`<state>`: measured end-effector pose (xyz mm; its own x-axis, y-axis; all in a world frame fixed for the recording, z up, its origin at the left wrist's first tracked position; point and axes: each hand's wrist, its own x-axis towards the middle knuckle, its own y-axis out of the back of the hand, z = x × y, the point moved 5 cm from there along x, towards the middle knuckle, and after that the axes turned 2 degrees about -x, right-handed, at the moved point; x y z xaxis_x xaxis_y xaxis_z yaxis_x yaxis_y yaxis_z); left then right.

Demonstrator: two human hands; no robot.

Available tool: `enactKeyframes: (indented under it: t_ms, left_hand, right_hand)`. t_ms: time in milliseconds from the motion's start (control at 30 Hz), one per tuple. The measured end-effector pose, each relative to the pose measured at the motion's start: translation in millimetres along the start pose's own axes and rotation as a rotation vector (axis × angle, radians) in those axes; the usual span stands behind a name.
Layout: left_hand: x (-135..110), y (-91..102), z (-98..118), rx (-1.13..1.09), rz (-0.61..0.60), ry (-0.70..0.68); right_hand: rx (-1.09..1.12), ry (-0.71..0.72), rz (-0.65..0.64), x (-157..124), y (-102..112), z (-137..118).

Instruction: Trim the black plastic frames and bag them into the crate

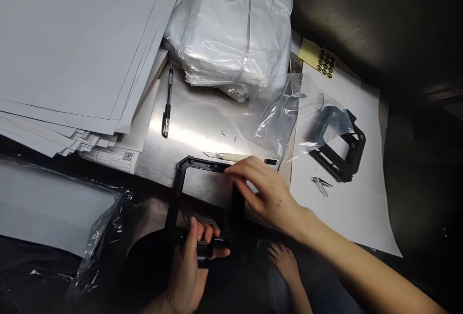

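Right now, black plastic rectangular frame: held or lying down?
The black plastic rectangular frame is held: the left hand grips its lower end.

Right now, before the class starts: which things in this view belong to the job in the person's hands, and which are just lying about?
Job in hand: left hand, gripping black plastic frame; right hand, over the frame; craft knife, just beyond it.
Lying about: ballpoint pen; white paper stack; plastic-wrapped white bundle; yellow sheet of black dots.

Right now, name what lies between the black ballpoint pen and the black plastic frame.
Bare brushed steel sheet lies between the pen and the frame, in the head view.
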<state>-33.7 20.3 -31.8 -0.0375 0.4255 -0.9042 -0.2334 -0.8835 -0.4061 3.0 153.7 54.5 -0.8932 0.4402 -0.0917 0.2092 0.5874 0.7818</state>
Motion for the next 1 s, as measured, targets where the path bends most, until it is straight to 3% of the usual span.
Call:
enactKeyframes:
  t_ms: [67,100,233,400,600,733,1000]
  left_hand:
    - [1.5,-6.1,-0.2,0.067,-0.102,-0.002]
    - [2.1,-7.7,-0.6,0.092,-0.132,-0.002]
    - [4.1,-6.2,-1.6,0.117,-0.125,0.006]
    - [4.8,-5.6,-2.8,0.110,-0.120,0.012]
    - [4.0,-5.8,-4.1,0.126,-0.131,0.003]
    - [4.8,-4.2,-4.1,0.131,-0.125,0.009]
    - [5.4,-5.1,-4.2,0.098,-0.092,0.032]
  right_hand:
    - [-0.240,-0.159,0.205,-4.2,15.5,34.4]
    - [-0.367,-0.196,0.224,-4.5,18.0,48.3]
    - [-0.669,-0.211,0.086,-0.7,12.0,77.0]
    - [-0.611,-0.270,0.136,-6.0,19.3,59.4]
    - [-0.606,-0.203,-0.034,-13.2,12.3,26.7]
    - [-0.670,-0.199,-0.057,-10.5,9.7,26.3]
    - [-0.735,-0.063,-0.229,10.5,2.7,18.4]
